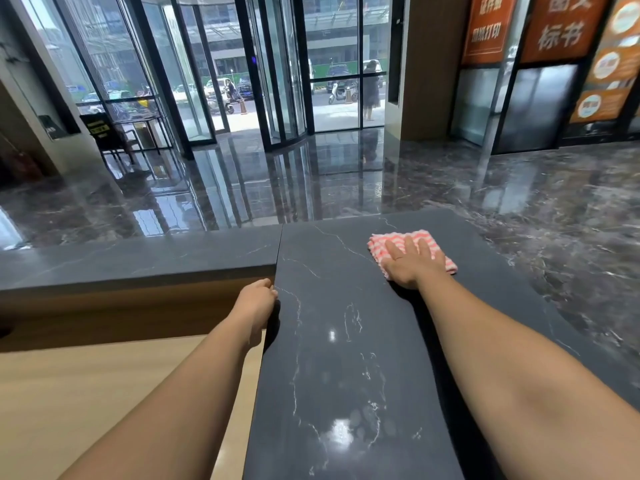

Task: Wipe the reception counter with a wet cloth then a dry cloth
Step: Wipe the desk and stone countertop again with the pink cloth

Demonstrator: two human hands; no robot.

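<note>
My right hand (412, 266) flat, pressing pink-white striped cloth (380, 241) on dark marble bench (339, 341), left hand (257, 303) gripping its edge; wiping step, next sweep toward me.

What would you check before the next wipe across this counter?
1. Right hand flat on the striped cloth: ok.
2. Cloth lying on the dark counter: ok.
3. Left hand at the counter's edge: ok; whether it grips, cannot tell.
4. Counter surface this side of the cloth free of objects: ok.
5. Cloth wet or dry: cannot tell.
</note>
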